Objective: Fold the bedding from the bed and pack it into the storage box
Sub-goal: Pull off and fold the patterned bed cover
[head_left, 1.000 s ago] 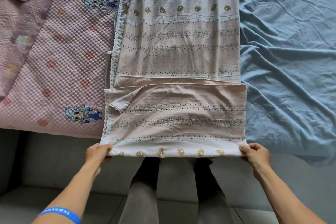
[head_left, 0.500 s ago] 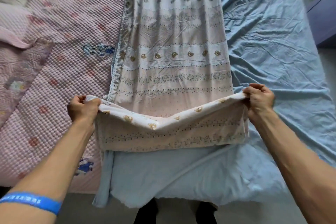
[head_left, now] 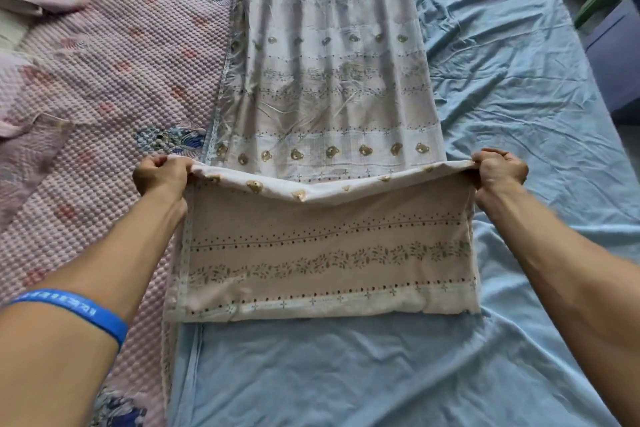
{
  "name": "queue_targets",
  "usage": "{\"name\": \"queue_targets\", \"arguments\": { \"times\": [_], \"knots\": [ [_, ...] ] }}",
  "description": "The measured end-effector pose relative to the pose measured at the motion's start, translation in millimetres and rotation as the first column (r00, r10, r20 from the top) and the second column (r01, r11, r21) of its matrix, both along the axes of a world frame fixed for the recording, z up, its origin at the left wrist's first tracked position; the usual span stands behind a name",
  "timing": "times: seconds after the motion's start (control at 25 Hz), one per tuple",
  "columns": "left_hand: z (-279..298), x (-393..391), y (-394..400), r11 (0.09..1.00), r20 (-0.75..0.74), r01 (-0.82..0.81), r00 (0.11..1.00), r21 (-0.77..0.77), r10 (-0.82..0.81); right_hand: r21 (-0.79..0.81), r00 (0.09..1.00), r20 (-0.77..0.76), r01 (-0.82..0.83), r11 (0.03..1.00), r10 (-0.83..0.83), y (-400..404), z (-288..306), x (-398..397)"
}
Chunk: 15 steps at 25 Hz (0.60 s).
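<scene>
A long beige sheet (head_left: 329, 80) with bear prints and floral bands lies folded into a narrow strip down the middle of the bed. Its near end (head_left: 329, 253) is turned over and lifted away from me. My left hand (head_left: 161, 175) grips the left corner of that lifted edge. My right hand (head_left: 498, 172) grips the right corner. The edge sags slightly between my two fists. The storage box is not in view.
A pink quilted blanket (head_left: 104, 97) with cartoon patches covers the bed's left side. A wrinkled blue sheet (head_left: 519, 114) covers the right side and near end. A purple-blue piece of furniture (head_left: 616, 55) stands beyond the bed's right edge.
Both hands have lifted the sheet's near end from the bed's edge and carried it forward over the strip, exposing the blue sheet below. The fold now lies flatter and farther up the bed.
</scene>
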<state>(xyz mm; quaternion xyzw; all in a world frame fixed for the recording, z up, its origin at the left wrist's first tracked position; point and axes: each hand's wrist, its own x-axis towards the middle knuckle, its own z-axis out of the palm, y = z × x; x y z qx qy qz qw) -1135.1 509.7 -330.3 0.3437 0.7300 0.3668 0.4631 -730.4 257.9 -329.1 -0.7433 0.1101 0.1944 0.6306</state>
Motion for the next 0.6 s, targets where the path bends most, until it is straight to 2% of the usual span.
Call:
{"name": "queue_targets", "arguments": {
  "times": [0.04,0.08,0.12,0.16,0.2,0.24,0.28,0.36,0.4,0.44,0.52,0.6],
  "knots": [
    [-5.5,-0.8,1.9,1.0,0.063,0.006,0.998,-0.001,-0.006,0.062,0.999,-0.036,0.029,0.998,-0.027,-0.4,-8.2,1.3],
    [-9.8,-2.1,0.2,0.998,0.061,0.066,0.996,0.007,-0.066,0.075,0.999,-0.05,0.016,0.997,-0.012,-2.9,-16.9,0.8],
    [-12.3,-0.5,-5.7,0.98,-0.05,0.2,0.979,0.021,-0.199,-0.004,0.998,-0.021,-0.052,0.999,0.051,-4.8,-24.1,-1.3],
    [-17.3,2.1,-13.4,0.922,-0.254,0.387,0.892,0.0,-0.374,-0.217,0.977,0.05,-0.19,0.958,0.205,-6.7,-31.6,-5.4],
    [-18.8,6.0,-25.4,0.818,-0.441,0.571,0.718,-0.071,-0.539,-0.452,0.903,0.089,-0.339,0.825,0.42,-9.2,-39.1,-12.7],
    [-21.3,13.1,-36.3,0.694,-0.547,0.707,0.53,-0.137,-0.648,-0.633,0.778,0.109,-0.425,0.647,0.619,-9.1,-44.5,-22.0],
    [-22.9,21.9,-44.6,0.577,-0.583,0.796,0.387,-0.18,-0.715,-0.746,0.625,0.097,-0.469,0.473,0.774,-5.0,-47.0,-32.9],
    [-33.2,36.5,-46.7,0.422,-0.599,0.875,0.21,-0.237,-0.773,-0.909,0.361,0.079,-0.356,0.216,0.929,7.9,-45.0,-54.2],
    [-37.3,44.0,-42.8,0.382,-0.605,0.886,0.158,-0.262,-0.781,-0.961,0.274,0.06,-0.245,0.13,0.96,17.2,-45.6,-58.4],
    [-39.6,50.4,-38.9,0.356,-0.606,0.889,0.118,-0.289,-0.787,-0.984,0.224,0.047,-0.156,0.083,0.974,26.3,-42.4,-62.8],
    [-44.0,60.1,-32.6,0.296,-0.613,0.89,0.024,-0.347,-0.79,-0.991,0.179,-0.01,-0.133,0.015,0.984,37.9,-42.0,-63.1],
    [-51.5,66.6,-19.3,0.26,-0.627,0.877,-0.059,-0.405,-0.776,-0.968,0.226,-0.082,-0.25,-0.023,0.971,44.4,-49.9,-50.1]
  ]
}}
